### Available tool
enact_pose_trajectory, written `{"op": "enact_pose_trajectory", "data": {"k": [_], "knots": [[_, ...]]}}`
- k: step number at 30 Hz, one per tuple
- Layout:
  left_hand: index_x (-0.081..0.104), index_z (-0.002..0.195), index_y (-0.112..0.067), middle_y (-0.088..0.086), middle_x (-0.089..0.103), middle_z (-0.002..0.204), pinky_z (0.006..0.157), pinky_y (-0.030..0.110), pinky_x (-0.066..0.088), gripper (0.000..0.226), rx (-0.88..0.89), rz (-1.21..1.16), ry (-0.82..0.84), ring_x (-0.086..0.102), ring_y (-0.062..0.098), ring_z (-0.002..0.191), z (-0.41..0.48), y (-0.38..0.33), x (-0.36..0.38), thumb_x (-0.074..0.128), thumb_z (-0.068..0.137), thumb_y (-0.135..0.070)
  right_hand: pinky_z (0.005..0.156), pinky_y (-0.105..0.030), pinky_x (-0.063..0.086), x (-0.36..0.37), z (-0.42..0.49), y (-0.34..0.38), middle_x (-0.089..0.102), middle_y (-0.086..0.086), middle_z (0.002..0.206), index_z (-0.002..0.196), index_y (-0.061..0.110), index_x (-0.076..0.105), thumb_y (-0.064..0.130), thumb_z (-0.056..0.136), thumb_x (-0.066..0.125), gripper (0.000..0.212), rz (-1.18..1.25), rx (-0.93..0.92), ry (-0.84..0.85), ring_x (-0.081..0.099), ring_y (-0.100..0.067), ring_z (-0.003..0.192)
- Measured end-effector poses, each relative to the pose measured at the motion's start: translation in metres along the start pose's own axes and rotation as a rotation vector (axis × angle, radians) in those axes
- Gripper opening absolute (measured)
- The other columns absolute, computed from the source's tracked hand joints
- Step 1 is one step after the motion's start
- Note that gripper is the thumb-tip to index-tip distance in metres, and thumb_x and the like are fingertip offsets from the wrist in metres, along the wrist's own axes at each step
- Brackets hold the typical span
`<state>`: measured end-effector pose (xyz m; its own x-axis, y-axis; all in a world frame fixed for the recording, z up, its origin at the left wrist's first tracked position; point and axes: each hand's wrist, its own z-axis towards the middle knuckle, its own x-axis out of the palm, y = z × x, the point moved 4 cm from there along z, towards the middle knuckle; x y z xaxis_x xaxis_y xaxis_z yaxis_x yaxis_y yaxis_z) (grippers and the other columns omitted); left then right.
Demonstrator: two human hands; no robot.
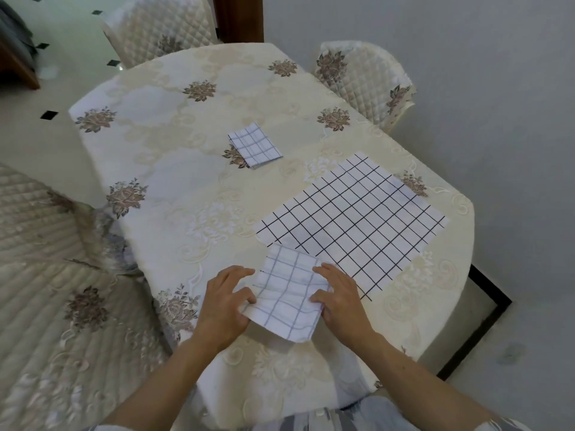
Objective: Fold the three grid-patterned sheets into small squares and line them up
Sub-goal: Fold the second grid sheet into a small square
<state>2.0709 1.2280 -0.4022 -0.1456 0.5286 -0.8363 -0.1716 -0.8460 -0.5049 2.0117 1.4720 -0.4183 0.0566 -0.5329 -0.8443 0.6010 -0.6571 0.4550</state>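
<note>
A folded grid sheet (287, 293) with pale grey lines sits near the table's front edge, held between both hands. My left hand (225, 301) pinches its left edge with curled fingers and thumb. My right hand (337, 295) grips its right edge the same way. Its far corner overlaps a large unfolded sheet (354, 219) with black grid lines, lying flat to the right. A small folded grid square (255, 145) rests farther back near the table's middle.
The table wears a cream tablecloth (174, 169) with brown flower motifs. Quilted chairs stand at the far left (161, 26), far right (367, 79) and near left (46, 275). The table's right edge drops to a grey floor.
</note>
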Motion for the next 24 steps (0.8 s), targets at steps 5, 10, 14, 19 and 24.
{"op": "enact_pose_trajectory", "data": {"k": [5, 10, 14, 19, 24], "knots": [[0.06, 0.073, -0.019, 0.002, 0.059, 0.129, 0.093, 0.031, 0.032, 0.022, 0.101, -0.019, 0.046, 0.046, 0.025, 0.129, -0.022, -0.016, 0.008, 0.072, 0.057, -0.009, 0.098, -0.043, 0.039, 0.006, -0.021, -0.005, 0.057, -0.012, 0.132, 0.081, 0.018, 0.067, 0.02, 0.084, 0.066, 0.004, -0.008, 0.017, 0.013, 0.047, -0.032, 0.129], [0.059, 0.075, -0.021, 0.0, 0.058, 0.129, 0.095, 0.03, 0.032, 0.028, 0.093, -0.04, 0.098, 0.045, 0.021, 0.131, -0.033, -0.019, 0.023, 0.08, 0.058, -0.014, 0.097, -0.041, 0.037, 0.007, -0.035, -0.016, 0.057, -0.011, 0.133, 0.083, 0.019, 0.069, 0.031, 0.093, 0.055, 0.021, -0.054, 0.045, -0.012, 0.048, -0.031, 0.128], [0.06, 0.077, -0.021, -0.001, 0.058, 0.13, 0.094, 0.032, 0.036, 0.024, 0.088, -0.065, 0.108, 0.045, 0.021, 0.131, -0.033, -0.02, 0.026, 0.079, 0.062, -0.018, 0.097, -0.049, 0.042, 0.014, -0.042, -0.027, 0.057, -0.015, 0.134, 0.076, 0.018, 0.07, 0.018, 0.079, 0.073, 0.004, -0.08, 0.106, 0.061, 0.048, -0.035, 0.129], [0.063, 0.08, -0.026, -0.006, 0.054, 0.134, 0.085, 0.037, 0.041, 0.02, 0.019, -0.123, 0.124, 0.041, 0.014, 0.131, -0.034, -0.009, 0.026, 0.078, 0.066, -0.025, 0.095, -0.049, 0.041, 0.016, -0.047, -0.03, 0.055, -0.012, 0.138, 0.079, 0.025, 0.065, 0.007, 0.071, 0.081, 0.026, 0.024, 0.176, 0.067, 0.046, -0.036, 0.131], [0.069, 0.101, -0.034, -0.001, 0.047, 0.143, 0.089, 0.038, 0.036, 0.035, -0.082, -0.075, 0.196, 0.04, 0.022, 0.131, -0.035, 0.014, 0.031, 0.071, 0.068, -0.046, 0.097, -0.048, 0.039, 0.018, -0.05, -0.031, 0.052, -0.009, 0.141, 0.08, 0.027, 0.069, 0.001, 0.07, 0.08, 0.03, 0.063, 0.255, 0.04, 0.043, -0.035, 0.134]]}}
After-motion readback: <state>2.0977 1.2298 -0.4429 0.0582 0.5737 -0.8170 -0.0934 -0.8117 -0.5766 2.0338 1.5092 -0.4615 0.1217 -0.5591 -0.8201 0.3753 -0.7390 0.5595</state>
